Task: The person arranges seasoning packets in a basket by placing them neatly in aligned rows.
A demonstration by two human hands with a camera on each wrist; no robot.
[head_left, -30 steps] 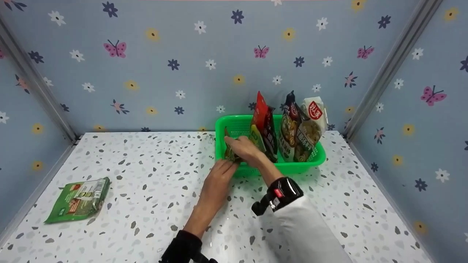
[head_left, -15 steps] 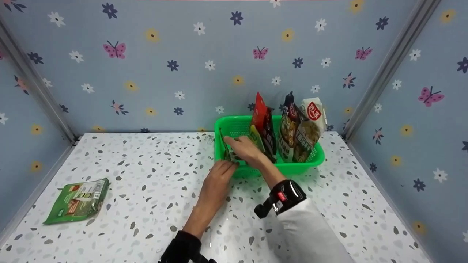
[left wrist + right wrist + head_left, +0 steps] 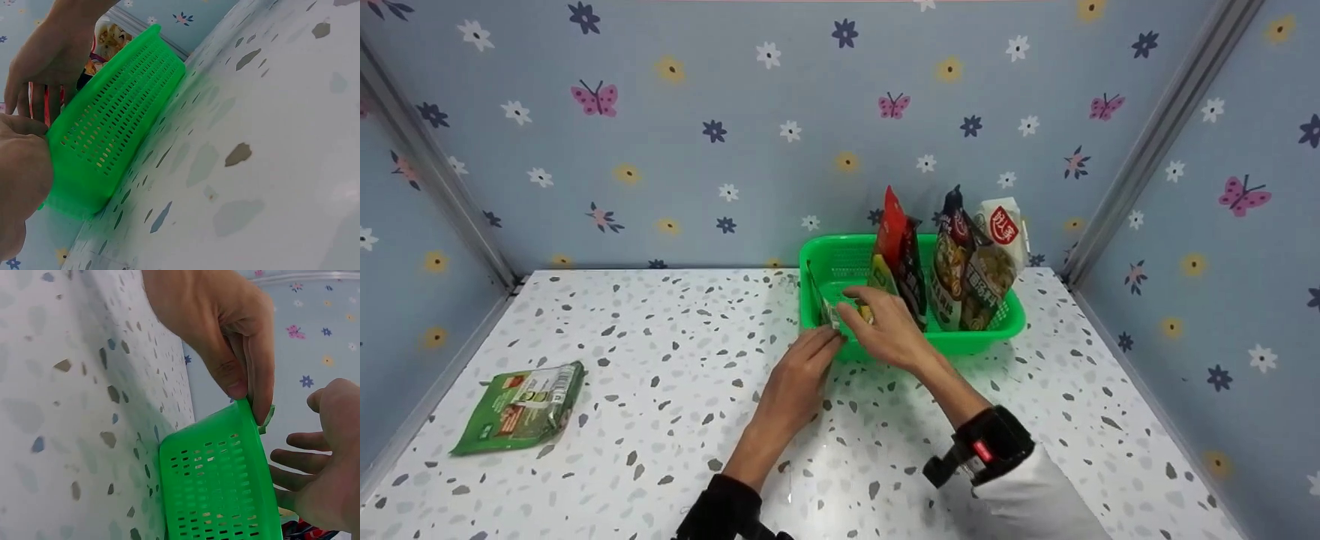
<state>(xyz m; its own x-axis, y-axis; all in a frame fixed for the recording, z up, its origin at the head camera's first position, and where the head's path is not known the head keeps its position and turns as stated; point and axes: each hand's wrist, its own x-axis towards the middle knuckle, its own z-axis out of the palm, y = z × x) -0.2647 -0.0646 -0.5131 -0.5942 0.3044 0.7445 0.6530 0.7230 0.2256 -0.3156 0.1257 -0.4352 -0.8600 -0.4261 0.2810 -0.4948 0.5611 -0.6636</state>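
A green plastic basket [image 3: 975, 343] with perforated walls stands against the back wall. My left hand [image 3: 799, 379] grips its rim at the front left corner; the right wrist view shows the thumb [image 3: 233, 379] outside and the fingers inside. A thin green packet [image 3: 816, 289] stands on edge along the basket's left end, just beyond that hand. My right hand [image 3: 889, 330] hovers over the basket's front, fingers spread and holding nothing. Behind it stand a yellow-green packet [image 3: 881, 274] and a red and black pouch [image 3: 894, 232]. Farther right are a dark food pouch [image 3: 951, 262] and a white-topped brown pouch [image 3: 994, 270].
A green flat packet [image 3: 521, 409] lies on the speckled white tabletop [image 3: 675, 450] at the left. Flower-patterned panels [image 3: 780, 112] enclose the back and both sides.
My right hand has drawn back toward the right, off the packet at the basket's left end, and its fingers have spread. That packet has tipped left, onto its edge. My left hand stays at the corner.
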